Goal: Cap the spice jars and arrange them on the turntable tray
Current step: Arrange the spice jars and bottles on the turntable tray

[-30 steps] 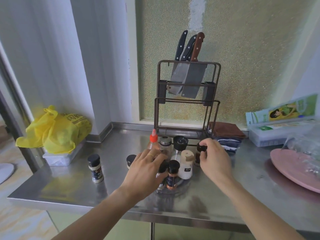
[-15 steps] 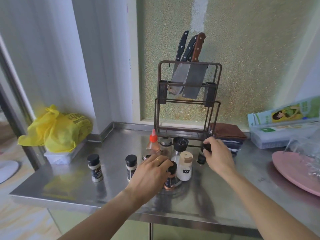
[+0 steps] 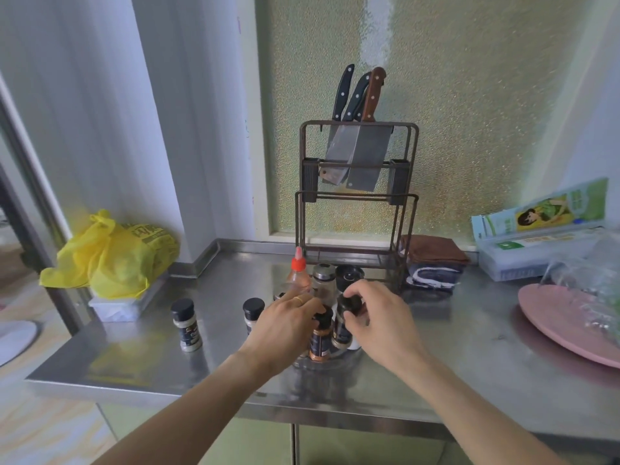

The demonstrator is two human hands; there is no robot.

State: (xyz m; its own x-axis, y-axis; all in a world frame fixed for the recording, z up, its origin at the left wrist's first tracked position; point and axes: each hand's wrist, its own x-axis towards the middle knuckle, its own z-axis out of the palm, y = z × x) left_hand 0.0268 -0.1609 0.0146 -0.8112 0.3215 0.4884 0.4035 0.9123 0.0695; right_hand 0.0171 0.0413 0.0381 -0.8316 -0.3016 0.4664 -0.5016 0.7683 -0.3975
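Note:
A clear turntable tray [image 3: 330,361] stands mid-counter, crowded with jars. My right hand [image 3: 380,318] is closed around a black-capped spice jar [image 3: 342,330], held upright at the tray's front right. My left hand [image 3: 285,322] lies over the tray's left side, its fingers closed on the black cap of a dark jar with a copper base [image 3: 320,344]. Behind them stand a red-capped squeeze bottle [image 3: 298,275], a metal-lidded glass jar [image 3: 323,280] and a black grinder [image 3: 349,274]. Two capped jars stand off the tray on the counter: one [image 3: 252,313] near my left hand, another [image 3: 188,325] further left.
A knife rack [image 3: 357,182] with cleavers stands right behind the tray, folded cloths [image 3: 432,260] to its right. A pink plate [image 3: 563,323] and plastic wrap lie at the far right. A yellow bag [image 3: 110,256] on a white box fills the back left corner.
My right hand has come from the back right of the tray to its front, bringing a black-capped jar with it. The white jar is now mostly hidden. My left hand has hardly moved.

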